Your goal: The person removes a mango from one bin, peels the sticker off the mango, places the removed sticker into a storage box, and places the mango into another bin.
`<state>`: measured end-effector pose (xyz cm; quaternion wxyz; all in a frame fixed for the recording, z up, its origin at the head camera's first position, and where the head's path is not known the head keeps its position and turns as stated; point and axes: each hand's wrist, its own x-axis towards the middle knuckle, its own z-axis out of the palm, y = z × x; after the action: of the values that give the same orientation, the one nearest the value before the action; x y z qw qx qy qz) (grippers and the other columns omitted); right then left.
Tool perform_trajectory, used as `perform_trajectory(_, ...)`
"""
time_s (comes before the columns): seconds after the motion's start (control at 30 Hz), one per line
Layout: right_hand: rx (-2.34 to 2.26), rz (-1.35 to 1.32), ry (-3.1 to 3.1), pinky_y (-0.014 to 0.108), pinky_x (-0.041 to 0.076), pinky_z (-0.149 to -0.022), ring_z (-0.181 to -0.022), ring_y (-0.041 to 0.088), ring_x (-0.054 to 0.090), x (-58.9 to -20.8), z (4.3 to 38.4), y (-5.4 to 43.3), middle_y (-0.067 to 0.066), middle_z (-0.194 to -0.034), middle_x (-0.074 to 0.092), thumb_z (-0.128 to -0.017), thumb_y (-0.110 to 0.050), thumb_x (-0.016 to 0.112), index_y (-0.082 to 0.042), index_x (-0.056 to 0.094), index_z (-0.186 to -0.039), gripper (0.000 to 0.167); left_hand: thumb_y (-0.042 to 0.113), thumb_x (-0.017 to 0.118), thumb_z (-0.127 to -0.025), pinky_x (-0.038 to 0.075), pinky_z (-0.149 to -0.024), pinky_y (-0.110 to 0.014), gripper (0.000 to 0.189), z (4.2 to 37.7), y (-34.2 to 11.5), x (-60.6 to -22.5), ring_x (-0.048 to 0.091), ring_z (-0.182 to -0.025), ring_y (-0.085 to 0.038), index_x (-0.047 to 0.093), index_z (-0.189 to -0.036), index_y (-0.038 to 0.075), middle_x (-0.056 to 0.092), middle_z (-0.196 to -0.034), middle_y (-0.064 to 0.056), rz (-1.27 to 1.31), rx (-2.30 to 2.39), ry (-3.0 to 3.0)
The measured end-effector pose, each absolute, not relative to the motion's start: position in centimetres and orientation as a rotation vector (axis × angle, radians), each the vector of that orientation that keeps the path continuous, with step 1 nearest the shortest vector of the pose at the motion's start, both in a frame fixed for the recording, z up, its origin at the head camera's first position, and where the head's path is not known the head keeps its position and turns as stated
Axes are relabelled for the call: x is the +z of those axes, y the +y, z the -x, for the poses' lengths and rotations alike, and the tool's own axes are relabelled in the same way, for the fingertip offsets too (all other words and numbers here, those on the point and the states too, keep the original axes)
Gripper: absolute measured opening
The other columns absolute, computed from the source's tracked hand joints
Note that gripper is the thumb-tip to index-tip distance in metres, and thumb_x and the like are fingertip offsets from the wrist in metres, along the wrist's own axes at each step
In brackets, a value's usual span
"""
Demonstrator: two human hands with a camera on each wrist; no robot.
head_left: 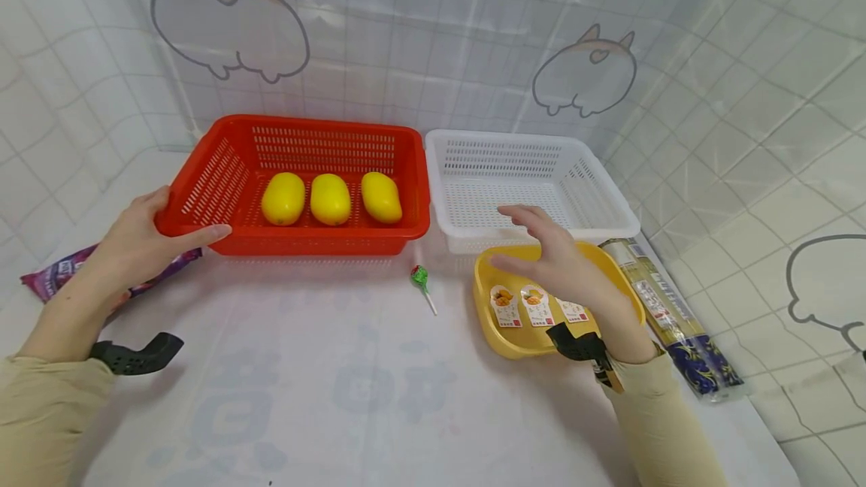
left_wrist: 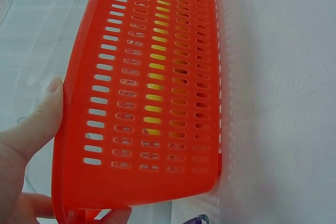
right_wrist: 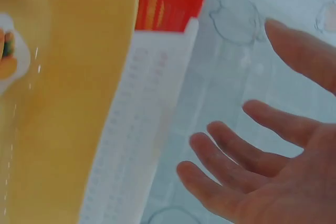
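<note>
My left hand [head_left: 138, 239] grips the near left corner of a red plastic basket [head_left: 318, 243], its thumb along the front rim. In the left wrist view the basket's slotted wall [left_wrist: 131, 119] fills the middle, and the fingers [left_wrist: 37, 203] curl round its rim. Three yellow mangoes [head_left: 331, 200] lie in a row inside the basket. My right hand [head_left: 561, 258] holds nothing, hovering with spread fingers over a yellow tray [head_left: 497, 340] and the front of a white basket [head_left: 534, 234]. Labels with fruit pictures [head_left: 537, 305] lie in the tray.
A green-wrapped lollipop [head_left: 419, 276] lies on the white table between red basket and tray. A purple packet [head_left: 61, 270] is partly behind my left arm. Long clear packages [head_left: 666, 307] lie along the right edge, beside a tiled wall [head_left: 812, 171].
</note>
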<state>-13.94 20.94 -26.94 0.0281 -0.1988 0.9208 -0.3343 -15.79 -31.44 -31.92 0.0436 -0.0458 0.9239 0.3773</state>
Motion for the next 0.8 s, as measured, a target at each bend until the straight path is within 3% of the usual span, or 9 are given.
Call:
perform_trajectory(0.13,-0.964,0.561,2.855,0.058,0.038,-0.110,-0.136,0.033,0.040,-26.6,13.9,22.3,0.004,-0.152,0.042,-0.089,-0.037,0.076,-0.017,0.042,-0.151,0.073,0.068,0.063,-0.085,0.050,-0.081,-0.064,0.116,15.7,-31.5,-31.9,0.024,-0.128,-0.056,-0.002,-0.160,0.008,0.009,-0.155,-0.039,0.161,1.150,2.817)
perform_trajectory(0.37,-0.903,0.580,2.875,0.059,0.034,-0.112,-0.137,0.035,0.040,-26.6,14.2,23.3,0.006,-0.153,0.041,-0.090,-0.040,0.074,-0.014,0.042,-0.151,0.073,0.071,0.063,-0.083,0.055,-0.069,-0.053,0.121,15.5,-31.6,-31.9,0.026,-0.126,-0.056,-0.006,-0.160,0.007,0.015,-0.151,-0.039,0.188,1.132,2.814)
perform_trajectory(0.8,-0.812,0.553,2.873,0.059,0.031,-0.115,-0.142,0.034,0.037,-27.0,14.1,24.1,0.009,-0.156,0.036,-0.091,-0.041,0.073,-0.014,0.043,-0.150,0.072,0.067,0.063,-0.086,0.054,-0.073,-0.058,0.116,15.7,-31.6,-32.0,0.025,-0.126,-0.057,-0.002,-0.160,0.005,0.014,-0.150,-0.040,0.151,1.138,2.803)
